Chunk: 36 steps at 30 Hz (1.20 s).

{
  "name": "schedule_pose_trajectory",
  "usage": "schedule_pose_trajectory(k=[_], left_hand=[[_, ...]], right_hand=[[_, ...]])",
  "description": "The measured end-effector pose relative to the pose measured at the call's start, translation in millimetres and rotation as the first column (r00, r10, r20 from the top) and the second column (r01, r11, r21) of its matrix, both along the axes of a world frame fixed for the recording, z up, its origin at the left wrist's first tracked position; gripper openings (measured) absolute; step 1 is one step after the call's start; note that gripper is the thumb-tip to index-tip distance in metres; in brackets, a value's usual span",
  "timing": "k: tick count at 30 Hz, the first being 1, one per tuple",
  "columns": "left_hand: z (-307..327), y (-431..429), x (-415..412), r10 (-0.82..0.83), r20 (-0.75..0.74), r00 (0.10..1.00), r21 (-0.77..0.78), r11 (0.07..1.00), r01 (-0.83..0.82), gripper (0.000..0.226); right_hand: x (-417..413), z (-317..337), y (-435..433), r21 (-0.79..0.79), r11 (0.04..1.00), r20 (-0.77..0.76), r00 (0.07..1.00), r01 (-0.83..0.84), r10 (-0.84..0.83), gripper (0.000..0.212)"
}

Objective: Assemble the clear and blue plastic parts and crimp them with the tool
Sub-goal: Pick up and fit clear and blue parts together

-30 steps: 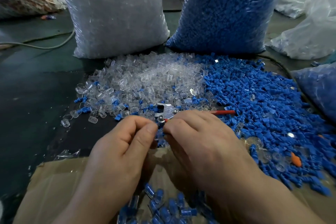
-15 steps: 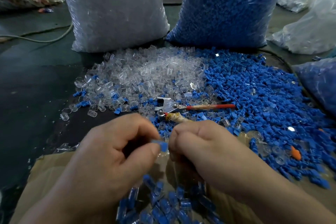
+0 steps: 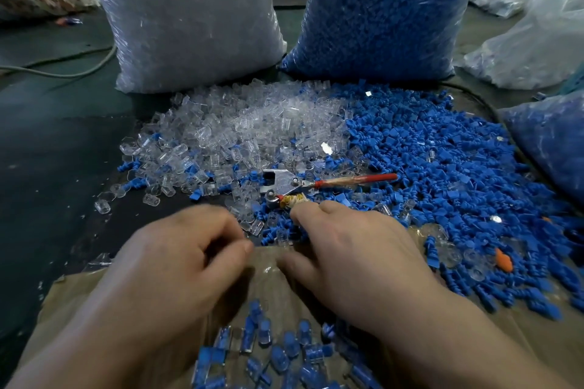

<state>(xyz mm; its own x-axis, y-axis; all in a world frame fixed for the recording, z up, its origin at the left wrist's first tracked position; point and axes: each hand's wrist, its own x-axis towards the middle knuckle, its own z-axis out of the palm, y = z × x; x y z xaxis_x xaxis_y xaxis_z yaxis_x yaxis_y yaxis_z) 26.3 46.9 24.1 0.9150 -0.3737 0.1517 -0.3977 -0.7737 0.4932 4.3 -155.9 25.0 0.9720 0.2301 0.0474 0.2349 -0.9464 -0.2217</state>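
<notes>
The right hand [image 3: 347, 256], fingers loose, lies at the tool [image 3: 281, 181], so gripping it to crimp seems next; whether the curled left hand [image 3: 189, 262] holds anything I cannot tell.

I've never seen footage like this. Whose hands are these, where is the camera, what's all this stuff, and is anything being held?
No machine: a person works bare-handed, filmed by one head-worn camera looking down. The left hand is curled and blurred; what it holds, if anything, is unclear. The right hand reaches the wrapped handle of the crimping tool; a grip cannot be confirmed. Ahead lie loose clear parts and blue parts, behind them a clear-filled bag and a blue-filled bag. Joined pieces lie on cardboard nearest.
</notes>
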Motion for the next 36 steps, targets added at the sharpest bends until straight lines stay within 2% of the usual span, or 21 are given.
schedule_pose_trajectory(k=[2,3,6,10,12,16,20,23,27,31,34,36], left_hand=[[-4.9,-2.5,4.7,0.166,0.029,0.986,0.007,0.986,-0.166,0.019],[-8.1,-3.8,6.3,0.198,0.029,0.980,0.037,0.979,-0.199,0.023],[-15.7,-8.0,7.7,0.170,0.043,0.985,0.149,0.973,-0.174,0.021],[-13.9,-11.3,6.3,0.190,0.029,0.981,0.140,0.971,-0.193,0.008],[-13.8,-12.0,6.0,0.187,0.031,0.982,0.135,0.973,-0.190,0.008],[-14.4,-16.3,2.3,0.125,0.039,0.991,0.110,0.986,-0.128,0.021],[-13.0,-21.7,-1.5,0.058,0.053,0.997,0.089,0.994,-0.062,0.023],[-16.5,-20.9,-1.4,0.058,0.065,0.996,0.058,0.996,-0.062,0.015],[-21.3,-20.5,1.5,0.142,0.048,0.989,-0.090,0.987,-0.137,0.004],[-21.4,-22.3,0.6,0.248,-0.025,0.969,-0.273,0.930,-0.245,0.005],[-23.5,-23.3,0.7,0.294,-0.137,0.946,-0.415,0.850,-0.325,0.013],[-23.4,-24.2,1.3,0.293,-0.260,0.920,-0.538,0.747,-0.390,0.026]], right_hand=[[4.3,-2.5,3.7,-0.020,0.999,0.021,0.999,-0.028,0.028,0.038],[6.2,-2.9,5.8,-0.025,0.999,0.031,0.999,-0.039,0.040,0.036],[10.6,-2.6,9.2,-0.038,0.997,0.017,0.997,-0.070,0.071,0.026],[10.9,-3.5,8.0,-0.023,0.996,0.020,0.996,-0.083,0.084,0.011],[10.6,-4.8,6.8,-0.004,0.996,0.031,0.995,-0.094,0.094,0.012],[10.3,-5.3,5.7,-0.008,0.990,0.025,0.989,-0.144,0.144,0.034],[10.3,-5.1,5.4,-0.001,0.988,0.037,0.988,-0.153,0.153,0.031],[9.4,-3.7,5.7,0.043,0.986,0.047,0.986,-0.160,0.158,0.020],[8.8,-4.7,2.3,0.191,0.979,0.063,0.996,-0.071,0.060,0.020],[9.1,-5.5,-2.5,0.409,0.911,0.024,0.998,0.046,-0.061,0.019],[9.3,-4.3,-3.9,0.571,0.813,-0.048,0.994,0.112,-0.103,0.021],[9.2,-4.8,-5.4,0.664,0.728,-0.113,0.985,0.170,-0.127,0.020]])
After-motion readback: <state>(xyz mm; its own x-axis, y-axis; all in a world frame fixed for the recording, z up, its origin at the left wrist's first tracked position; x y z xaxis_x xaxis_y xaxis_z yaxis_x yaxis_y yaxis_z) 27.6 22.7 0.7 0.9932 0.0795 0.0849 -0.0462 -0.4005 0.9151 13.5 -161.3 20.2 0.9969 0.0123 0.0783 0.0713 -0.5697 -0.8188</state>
